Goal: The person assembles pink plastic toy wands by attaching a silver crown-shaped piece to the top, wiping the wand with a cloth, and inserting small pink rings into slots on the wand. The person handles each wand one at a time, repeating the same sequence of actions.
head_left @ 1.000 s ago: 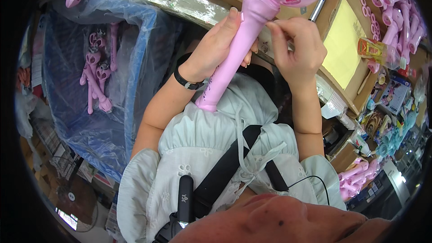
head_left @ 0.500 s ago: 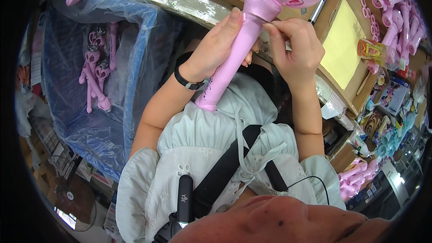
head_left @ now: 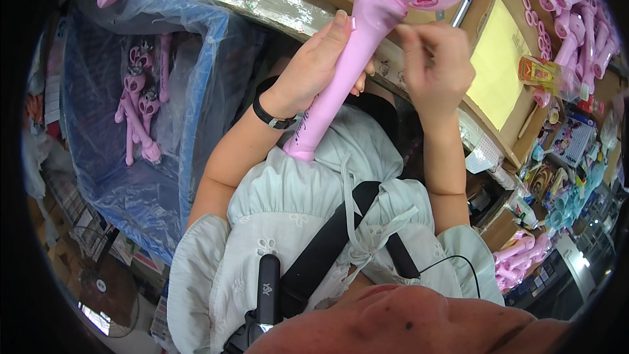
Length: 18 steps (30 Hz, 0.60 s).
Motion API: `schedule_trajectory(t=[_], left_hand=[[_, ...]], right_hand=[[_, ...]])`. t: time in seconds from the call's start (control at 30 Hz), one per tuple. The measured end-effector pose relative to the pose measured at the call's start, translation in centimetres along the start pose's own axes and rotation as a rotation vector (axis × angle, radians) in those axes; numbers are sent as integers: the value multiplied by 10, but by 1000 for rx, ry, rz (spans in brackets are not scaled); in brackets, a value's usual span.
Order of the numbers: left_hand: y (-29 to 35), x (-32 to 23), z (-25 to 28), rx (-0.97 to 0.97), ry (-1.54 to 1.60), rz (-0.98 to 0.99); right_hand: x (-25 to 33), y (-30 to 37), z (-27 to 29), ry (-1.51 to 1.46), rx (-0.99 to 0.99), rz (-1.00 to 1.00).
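Observation:
A pink plastic wand [head_left: 344,75], with a long tapering handle and a wide hollow head, slants up from my lap. Its narrow end rests against my clothing, and dark lettering runs along the handle. My left hand [head_left: 321,59] is closed around the upper handle, thumb on top, with other fingertips showing on the far side. Just right of the wand's neck is my right hand [head_left: 438,65], fingers curled and smeared by motion. Whether anything is between its fingertips cannot be made out. The wand's head is partly cut off by the top edge.
Left of me, a bin lined with blue plastic [head_left: 226,92] holds several pink wands [head_left: 141,111]. On the workbench are a cardboard tray with a yellow sheet [head_left: 501,65], a marker pen [head_left: 463,8], a bottle [head_left: 540,72] and a heap of pink handles [head_left: 583,26].
My right hand has moved slightly away from the wand's neck, its fingers now blurred. The dark gap at the neck no longer shows. My left hand keeps its hold.

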State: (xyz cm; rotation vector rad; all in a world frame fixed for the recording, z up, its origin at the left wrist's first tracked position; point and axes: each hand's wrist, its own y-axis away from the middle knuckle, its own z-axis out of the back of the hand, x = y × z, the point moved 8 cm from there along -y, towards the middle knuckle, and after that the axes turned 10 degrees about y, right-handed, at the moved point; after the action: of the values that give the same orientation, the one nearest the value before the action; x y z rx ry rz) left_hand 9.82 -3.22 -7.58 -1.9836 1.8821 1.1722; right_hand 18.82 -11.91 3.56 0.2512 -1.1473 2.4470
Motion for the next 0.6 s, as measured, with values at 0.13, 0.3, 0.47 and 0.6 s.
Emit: schedule_trajectory(t=[0.13,0.3,0.47,0.6], left_hand=[[0,0,-3,85,115,1],[2,13,6,146,230,77],[45,41,0,494,328,229],[60,54,14,278,304,247]], right_hand=[[-13,5,-3,-536,42,-319],[8,21,-42,-909,469,-463],[-28,30,-10,-695,-84,-531],[-34,64,0,-806,-19,-646]])
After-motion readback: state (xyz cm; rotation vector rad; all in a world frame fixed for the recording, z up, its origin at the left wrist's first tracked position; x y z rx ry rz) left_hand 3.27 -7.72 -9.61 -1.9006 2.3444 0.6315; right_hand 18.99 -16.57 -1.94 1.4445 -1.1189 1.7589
